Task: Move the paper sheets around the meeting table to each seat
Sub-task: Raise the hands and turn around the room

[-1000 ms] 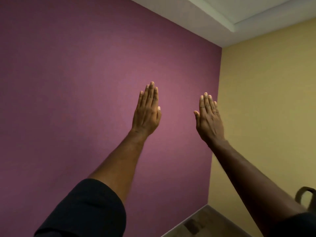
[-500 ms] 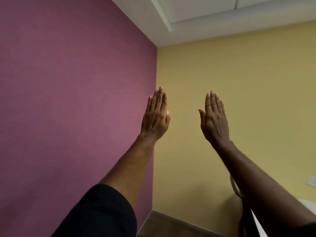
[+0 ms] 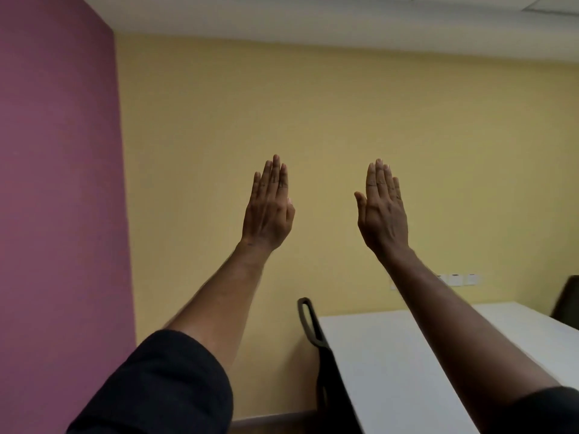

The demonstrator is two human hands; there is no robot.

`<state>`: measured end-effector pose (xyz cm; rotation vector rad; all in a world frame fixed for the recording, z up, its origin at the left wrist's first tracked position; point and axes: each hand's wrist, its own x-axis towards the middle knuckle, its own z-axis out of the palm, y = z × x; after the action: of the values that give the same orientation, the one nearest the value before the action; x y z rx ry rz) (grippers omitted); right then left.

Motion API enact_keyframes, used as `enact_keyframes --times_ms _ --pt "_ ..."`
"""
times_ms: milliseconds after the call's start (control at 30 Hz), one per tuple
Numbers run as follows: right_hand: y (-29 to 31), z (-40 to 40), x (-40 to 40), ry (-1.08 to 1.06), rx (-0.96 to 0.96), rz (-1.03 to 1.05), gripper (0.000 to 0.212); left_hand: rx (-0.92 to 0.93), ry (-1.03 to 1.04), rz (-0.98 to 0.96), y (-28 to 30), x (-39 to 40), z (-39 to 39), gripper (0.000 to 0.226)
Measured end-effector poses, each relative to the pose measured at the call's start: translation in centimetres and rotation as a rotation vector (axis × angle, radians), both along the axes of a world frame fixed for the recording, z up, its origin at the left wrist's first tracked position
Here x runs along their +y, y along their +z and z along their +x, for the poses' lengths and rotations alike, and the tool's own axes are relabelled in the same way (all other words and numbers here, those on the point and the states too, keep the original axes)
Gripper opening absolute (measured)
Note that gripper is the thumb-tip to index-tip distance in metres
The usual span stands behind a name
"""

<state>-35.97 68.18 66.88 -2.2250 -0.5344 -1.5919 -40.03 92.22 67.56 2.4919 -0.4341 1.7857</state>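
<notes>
My left hand (image 3: pixel 270 208) and my right hand (image 3: pixel 383 211) are both raised in front of me, backs toward the camera, fingers straight and held together, with nothing in either. Below and to the right lies the white meeting table (image 3: pixel 385 355), seen past my right forearm. No paper sheets show in this view.
A dark chair back (image 3: pixel 308 324) stands against the table's left end, and another dark chair (image 3: pixel 568 299) shows at the far right edge. A purple wall (image 3: pixel 56 198) is on the left, a yellow wall (image 3: pixel 313 120) ahead with white wall sockets (image 3: pixel 460 278).
The view has swung right from the purple wall to the yellow wall, bringing the white table and chairs into sight. Both hands stay raised and flat.
</notes>
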Motion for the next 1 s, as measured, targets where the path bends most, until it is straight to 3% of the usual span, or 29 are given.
enact_keyframes --times_ms 500,1000 --pt "-0.7 16.8 -18.2 -0.395 0.061 -0.008 0.064 0.044 -0.424 -0.025 0.9 -18.7 26.8 0.066" --pt "-5.9 29.3 -29.6 -0.837 0.109 0.045 0.065 0.141 -0.877 0.036 -4.9 -36.4 49.1 0.065"
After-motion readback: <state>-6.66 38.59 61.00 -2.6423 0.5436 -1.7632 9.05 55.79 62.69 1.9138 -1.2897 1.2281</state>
